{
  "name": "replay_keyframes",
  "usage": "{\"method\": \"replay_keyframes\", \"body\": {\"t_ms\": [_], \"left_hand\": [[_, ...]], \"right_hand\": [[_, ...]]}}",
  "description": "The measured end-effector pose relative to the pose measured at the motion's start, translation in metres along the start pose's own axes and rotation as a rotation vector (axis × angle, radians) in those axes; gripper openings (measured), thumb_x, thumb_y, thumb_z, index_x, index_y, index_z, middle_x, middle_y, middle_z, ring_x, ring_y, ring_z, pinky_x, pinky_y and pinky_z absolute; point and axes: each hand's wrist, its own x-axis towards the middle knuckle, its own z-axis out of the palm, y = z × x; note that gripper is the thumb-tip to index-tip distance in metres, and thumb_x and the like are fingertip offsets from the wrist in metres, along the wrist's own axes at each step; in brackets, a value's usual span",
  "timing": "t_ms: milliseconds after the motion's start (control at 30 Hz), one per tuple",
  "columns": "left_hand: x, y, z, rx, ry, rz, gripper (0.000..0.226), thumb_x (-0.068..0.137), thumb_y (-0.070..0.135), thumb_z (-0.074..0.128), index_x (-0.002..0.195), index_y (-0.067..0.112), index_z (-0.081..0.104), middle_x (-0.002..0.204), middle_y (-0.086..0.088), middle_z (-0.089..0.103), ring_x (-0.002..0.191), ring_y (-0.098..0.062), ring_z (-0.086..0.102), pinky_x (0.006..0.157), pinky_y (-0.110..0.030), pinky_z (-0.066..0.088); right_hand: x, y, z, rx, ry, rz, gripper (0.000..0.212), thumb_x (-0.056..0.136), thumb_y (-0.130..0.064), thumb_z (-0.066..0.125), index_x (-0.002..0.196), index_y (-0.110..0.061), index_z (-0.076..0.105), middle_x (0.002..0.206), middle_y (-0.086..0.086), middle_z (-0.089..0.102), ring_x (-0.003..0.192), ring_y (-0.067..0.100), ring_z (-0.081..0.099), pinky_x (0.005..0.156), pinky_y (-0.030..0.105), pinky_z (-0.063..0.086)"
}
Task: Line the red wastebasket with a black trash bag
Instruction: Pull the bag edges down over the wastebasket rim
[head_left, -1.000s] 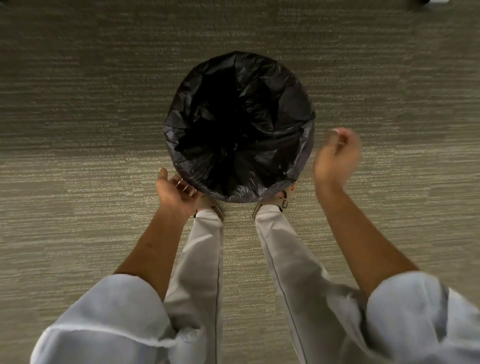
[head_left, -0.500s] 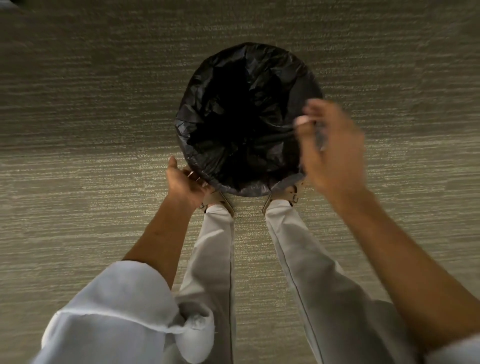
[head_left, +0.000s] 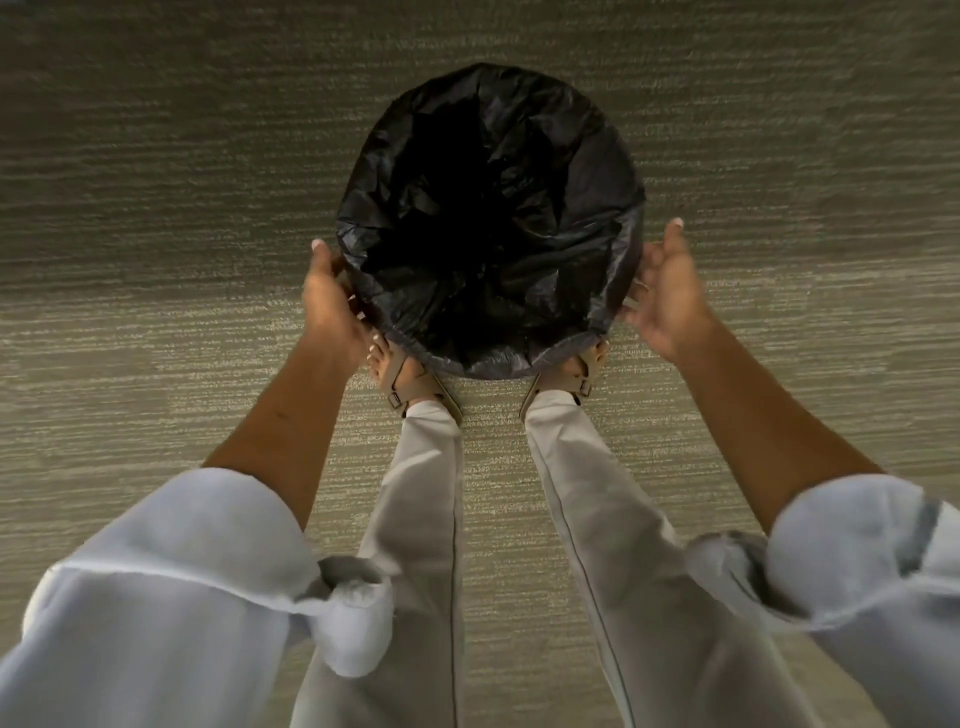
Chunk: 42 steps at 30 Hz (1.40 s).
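head view: person standing over lined bin on carpet, both hands at its sides.
carpet (head_left: 156, 260) fills the frame; trash bag (head_left: 571, 171) covers the whole mouth of the wastebasket and folds over the rim, no red visible, bin sits between and just ahead of the sandals (head_left: 415, 387). left hand (head_left: 330, 304) pressed against the bag's left side, fingers hidden under the fold, can't tell if pinching. right hand (head_left: 667, 291) spread open, touching or just beside the right side. task looks nearly done. risk: tugging one side harder could pull the fold off the opposite rim, or a fingernail could tear the thin plastic.
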Motion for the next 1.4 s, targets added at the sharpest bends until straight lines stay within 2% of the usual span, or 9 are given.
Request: {"method": "replay_keyframes", "body": {"t_ms": [167,267,400,567,700,967,1133,1233,1400], "left_hand": [[0.009,0.005,0.000,0.081,0.058,0.035,0.021,0.092,0.027,0.053,0.104,0.015,0.065,0.091,0.001,0.068,0.086,-0.016,0.065,0.060,-0.026,0.054],[0.020,0.002,-0.006,0.073,0.116,0.020,0.031,0.090,0.017,0.053,0.116,0.005,0.064,0.101,-0.005,0.069,0.090,-0.019,0.067,0.070,-0.031,0.056],[0.021,-0.001,-0.008,-0.033,0.050,-0.009,0.033,0.096,0.015,0.049,0.123,0.001,0.063,0.117,-0.015,0.072,0.104,-0.027,0.072,0.086,-0.041,0.060],[0.015,-0.003,-0.007,0.051,-0.036,-0.009,0.037,0.092,0.004,0.044,0.123,-0.003,0.064,0.117,-0.018,0.072,0.100,-0.025,0.073,0.078,-0.034,0.061],[0.015,-0.001,-0.002,0.067,-0.024,-0.034,0.037,0.093,0.009,0.041,0.119,-0.001,0.066,0.107,-0.014,0.074,0.093,-0.025,0.074,0.066,-0.031,0.061],[0.018,-0.004,-0.002,0.025,-0.051,-0.052,0.042,0.103,0.036,0.036,0.117,0.010,0.067,0.110,-0.009,0.075,0.101,-0.022,0.072,0.081,-0.038,0.060],[0.019,-0.009,-0.008,-0.120,0.028,-0.082,0.053,0.104,0.044,0.030,0.059,0.020,0.043,0.058,0.004,0.046,0.064,-0.013,0.050,0.088,-0.035,0.052],[0.010,-0.007,-0.008,-0.045,-0.002,-0.045,0.072,0.104,0.046,0.024,0.044,0.020,0.057,0.054,0.005,0.061,0.072,-0.013,0.061,0.084,-0.037,0.055],[0.019,-0.004,-0.011,0.034,0.135,0.010,0.047,0.100,0.051,0.030,0.073,0.019,0.052,0.060,0.006,0.057,0.068,-0.015,0.055,0.085,-0.036,0.049]], "right_hand": [[0.011,0.004,0.010,0.034,0.156,-0.005,0.053,0.101,-0.052,0.035,0.127,-0.012,0.059,0.115,0.006,0.069,0.099,0.020,0.067,0.072,0.034,0.058],[0.012,0.004,0.007,0.086,0.155,-0.022,0.046,0.103,-0.043,0.038,0.122,-0.008,0.060,0.106,0.005,0.070,0.090,0.017,0.069,0.055,0.026,0.057],[0.017,0.007,0.003,0.128,0.140,-0.029,0.045,0.103,-0.040,0.040,0.125,-0.005,0.059,0.111,0.009,0.070,0.100,0.022,0.069,0.065,0.031,0.059],[0.024,0.006,0.003,0.128,0.148,0.003,0.049,0.100,-0.047,0.042,0.126,-0.009,0.061,0.118,0.011,0.070,0.108,0.025,0.068,0.074,0.035,0.058],[0.022,0.004,0.001,0.082,0.120,0.011,0.050,0.101,-0.047,0.039,0.126,-0.010,0.060,0.118,0.009,0.070,0.107,0.021,0.067,0.066,0.028,0.057],[0.014,-0.002,-0.014,-0.132,-0.030,-0.105,0.048,0.103,-0.050,0.029,0.103,-0.018,0.066,0.106,0.003,0.069,0.106,0.022,0.065,0.086,0.035,0.056],[0.012,-0.002,-0.024,-0.203,-0.062,-0.121,0.061,0.103,-0.054,0.019,0.108,-0.015,0.065,0.104,0.000,0.066,0.099,0.016,0.064,0.085,0.031,0.054],[0.016,0.001,-0.027,-0.204,-0.034,-0.110,0.064,0.102,-0.056,0.018,0.120,-0.012,0.061,0.110,0.002,0.063,0.098,0.017,0.063,0.074,0.025,0.052],[0.024,0.004,-0.028,-0.168,0.089,-0.094,0.059,0.099,-0.057,0.035,0.126,-0.009,0.059,0.119,0.006,0.062,0.095,0.016,0.062,0.074,0.028,0.050]]}}
